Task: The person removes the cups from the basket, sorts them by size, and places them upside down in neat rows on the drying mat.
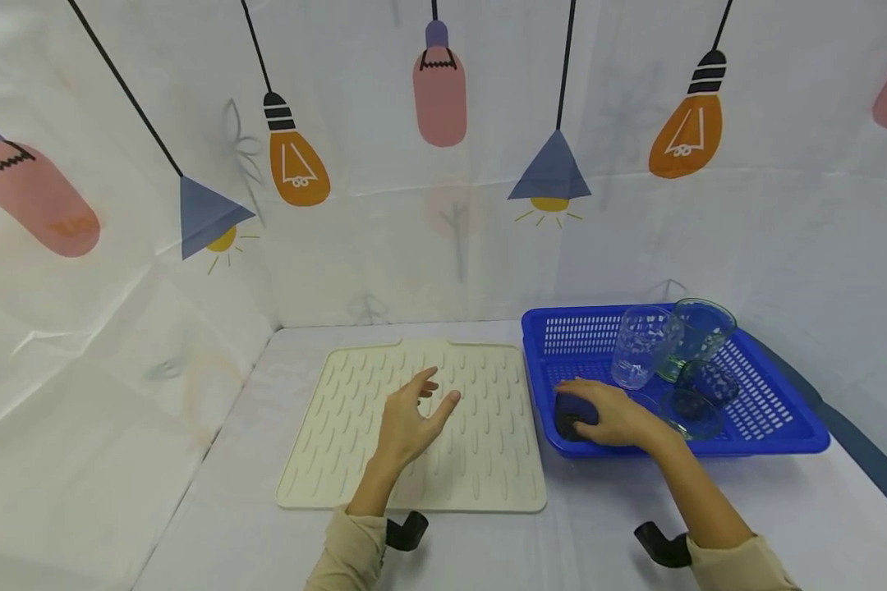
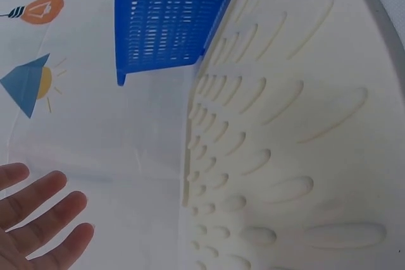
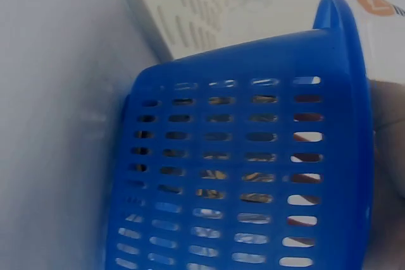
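Observation:
In the head view my right hand [image 1: 612,414] reaches into the blue basket [image 1: 776,439] and grips a dark cup [image 1: 575,413] at its near left corner, thumb on one side and fingers on the other. Other glassware lies right of that hand: a clear tumbler [image 1: 639,349], a greenish glass [image 1: 702,324] and dark glasses, one of them [image 1: 708,382] tipped over. My left hand [image 1: 408,419] hovers above the cream ridged mat [image 1: 488,484], fingers spread and holding nothing. Its fingers [image 2: 47,219] show at the left wrist view's lower left. The basket wall mostly blocks the right wrist view.
The mat lies flat on a white-covered table [image 1: 222,509], just left of the basket. A white curtain [image 1: 414,246] printed with lamps hangs behind and along the left side. Black wrist mounts [image 1: 406,532] stick out at both sleeves.

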`<state>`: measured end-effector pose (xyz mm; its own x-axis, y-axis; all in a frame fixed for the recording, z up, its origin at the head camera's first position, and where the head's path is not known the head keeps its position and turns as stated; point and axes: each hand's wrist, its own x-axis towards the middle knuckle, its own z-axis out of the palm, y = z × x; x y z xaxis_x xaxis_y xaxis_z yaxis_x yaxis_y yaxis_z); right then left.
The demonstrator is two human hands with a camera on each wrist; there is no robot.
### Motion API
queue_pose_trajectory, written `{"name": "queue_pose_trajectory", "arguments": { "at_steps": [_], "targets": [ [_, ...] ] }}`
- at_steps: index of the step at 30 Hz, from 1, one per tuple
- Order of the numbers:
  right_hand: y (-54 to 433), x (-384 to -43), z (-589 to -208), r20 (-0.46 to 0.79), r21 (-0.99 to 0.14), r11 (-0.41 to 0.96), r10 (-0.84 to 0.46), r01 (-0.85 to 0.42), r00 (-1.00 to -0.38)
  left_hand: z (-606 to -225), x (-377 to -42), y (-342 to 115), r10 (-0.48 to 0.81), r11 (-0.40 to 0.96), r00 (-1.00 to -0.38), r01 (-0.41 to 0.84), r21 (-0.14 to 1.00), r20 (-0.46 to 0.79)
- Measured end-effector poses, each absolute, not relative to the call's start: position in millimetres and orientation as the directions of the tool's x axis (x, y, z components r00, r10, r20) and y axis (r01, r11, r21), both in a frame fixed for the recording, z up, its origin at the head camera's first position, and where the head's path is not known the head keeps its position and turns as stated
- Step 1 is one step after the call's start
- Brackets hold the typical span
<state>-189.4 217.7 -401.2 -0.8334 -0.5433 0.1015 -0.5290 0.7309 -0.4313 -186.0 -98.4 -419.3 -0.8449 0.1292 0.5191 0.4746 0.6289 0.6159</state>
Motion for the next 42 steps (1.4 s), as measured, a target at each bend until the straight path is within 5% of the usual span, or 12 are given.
{"name": "queue_pose_trajectory", "arguments": {
  "at_steps": [18, 32, 42],
  "targets": [
    [216.4, -196.1, -399.9, -0.091, -0.403, 0.832, -0.450, -0.380, -0.889, -422.4, -189.9, -92.0, 0.168, 0.371, -0.839, 0.540, 0.755, 0.518],
    [226.9, -200.6, -410.7, 0.173, -0.590, 0.685, -0.410, -0.428, -0.895, -423.8, -190.3, -87.6, 0.211, 0.275, -0.840, 0.542, 0.794, 0.500],
    [223.8, -194.7, -391.9, 0.270, -0.804, 0.457, -0.290, -0.381, -0.918, -419.2, -189.7, -81.0, 0.220, 0.242, -0.851, 0.520, 0.819, 0.476]
  ]
}}
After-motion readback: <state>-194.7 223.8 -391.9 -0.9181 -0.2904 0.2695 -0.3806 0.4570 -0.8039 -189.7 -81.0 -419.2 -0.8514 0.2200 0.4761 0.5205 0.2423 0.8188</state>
